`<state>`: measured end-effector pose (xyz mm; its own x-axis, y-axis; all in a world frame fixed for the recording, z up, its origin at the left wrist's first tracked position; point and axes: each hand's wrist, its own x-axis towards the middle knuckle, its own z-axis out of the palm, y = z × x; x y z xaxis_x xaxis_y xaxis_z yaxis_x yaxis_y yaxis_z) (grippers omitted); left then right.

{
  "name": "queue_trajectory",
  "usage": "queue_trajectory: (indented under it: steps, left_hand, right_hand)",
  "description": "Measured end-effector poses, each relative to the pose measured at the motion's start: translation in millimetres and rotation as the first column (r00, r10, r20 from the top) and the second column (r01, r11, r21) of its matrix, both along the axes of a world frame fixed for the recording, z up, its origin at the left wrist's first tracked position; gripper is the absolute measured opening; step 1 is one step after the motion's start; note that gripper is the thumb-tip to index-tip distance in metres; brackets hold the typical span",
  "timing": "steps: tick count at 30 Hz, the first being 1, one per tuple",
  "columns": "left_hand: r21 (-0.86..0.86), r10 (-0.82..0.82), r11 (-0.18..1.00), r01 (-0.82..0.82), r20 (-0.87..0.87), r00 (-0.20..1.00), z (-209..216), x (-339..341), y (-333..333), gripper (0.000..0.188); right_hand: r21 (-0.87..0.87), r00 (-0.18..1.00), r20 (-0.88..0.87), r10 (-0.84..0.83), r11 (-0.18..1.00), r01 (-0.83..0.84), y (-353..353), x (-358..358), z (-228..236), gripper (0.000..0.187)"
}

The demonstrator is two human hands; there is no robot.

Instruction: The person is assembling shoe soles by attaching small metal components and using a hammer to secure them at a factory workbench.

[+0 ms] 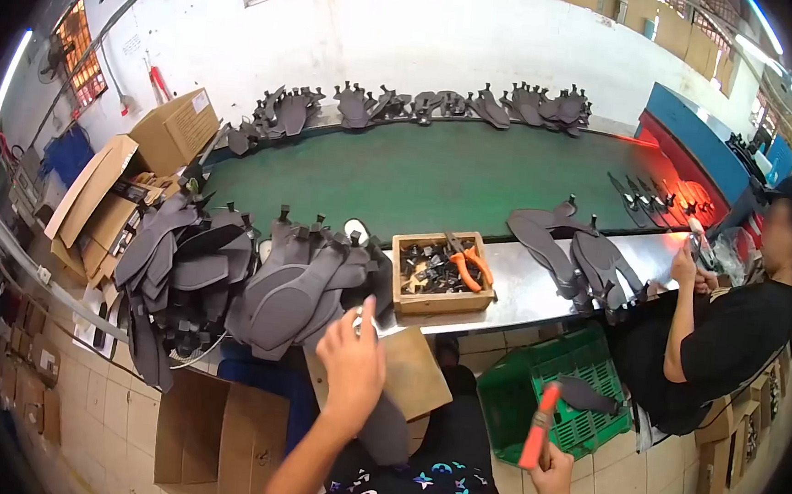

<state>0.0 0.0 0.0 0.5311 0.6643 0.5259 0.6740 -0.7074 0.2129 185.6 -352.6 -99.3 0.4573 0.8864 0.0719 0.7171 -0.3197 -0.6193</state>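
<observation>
In the lower centre of the frame, left hand raised, partly curled, index finger pointing up; small pale glint at the fingertips, held piece or ring, unclear from this view. Just beside its wrist, over the lap, a grey shoe insole, next to a tan board. At lower right, right hand closed around a red-headed hammer, in front of a green plastic crate.

Across the middle, a green conveyor belt with a metal ledge along its near side. Behind, a white wall; below, a pale tiled floor.

One co-worker in black at the right edge, near one blue machine. One wooden box of small parts, with one pair of orange-handled pliers. One loose insole in the crate. Left of the box, two heaps of grey insoles, too overlapped for counting.
</observation>
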Motion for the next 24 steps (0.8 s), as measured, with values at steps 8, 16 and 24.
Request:
queue_trajectory:
  steps: [8,16,24]
  left_hand:
    - [0.020,-0.173,0.981,0.194,-0.378,0.909,-36.0,114.7,118.4,0.008]
    - [0.452,-0.625,0.632,0.629,-0.183,0.759,20.7,59.1,27.6,0.022]
    - [0.638,-0.641,0.428,0.640,-0.285,0.713,57.4,-45.1,-56.8,0.025]
  right_hand:
    - [0.313,0.657,-0.735,-0.169,0.774,0.550,36.0,-22.8,-18.3,0.019]
    - [0.453,0.620,-0.764,0.179,0.833,0.317,111.1,-10.1,78.8,0.023]
    - [0.492,0.374,-0.794,0.479,0.868,-0.067,182.5,-48.9,133.7,0.032]
